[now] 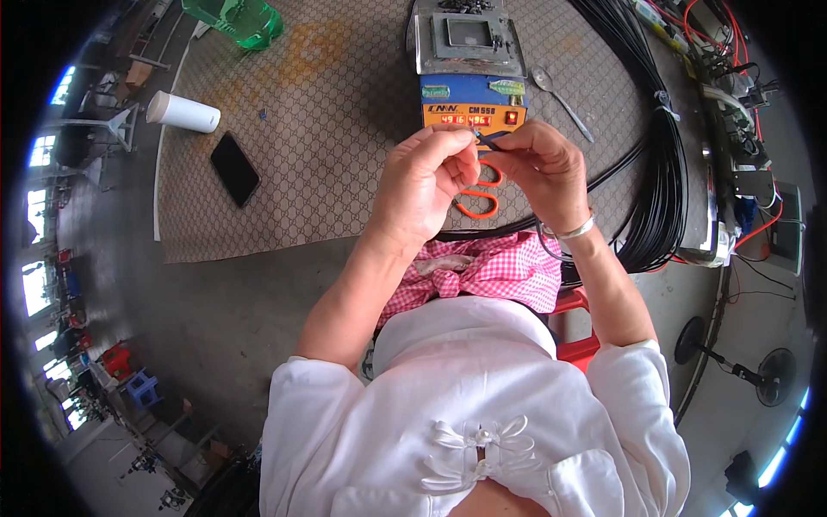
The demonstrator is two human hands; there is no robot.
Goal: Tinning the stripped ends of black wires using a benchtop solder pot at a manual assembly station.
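Just in front of the blue and orange solder pot point(472, 88), both hands meet at the end of a thin black cable point(489, 141). Thumb and forefinger of my right hand point(548, 168) pinch the cable, which hangs down past the wrist. My left hand point(422, 183) is closed in a pinch at the cable's tip, where thin wires with a bit of blue show; the fingers partly hide them. Scissors with orange handles point(478, 208) lie on the table below the hands, their blades hidden. A metal tray point(469, 39) sits on top of the pot.
A large bundle of black cables point(668, 189) curves along the table's right side. Beside the pot lies a spoon point(560, 103). A phone point(235, 170), a white cup point(183, 113) and a green bottle point(245, 21) are at left. A red stool point(579, 345) stands under me.
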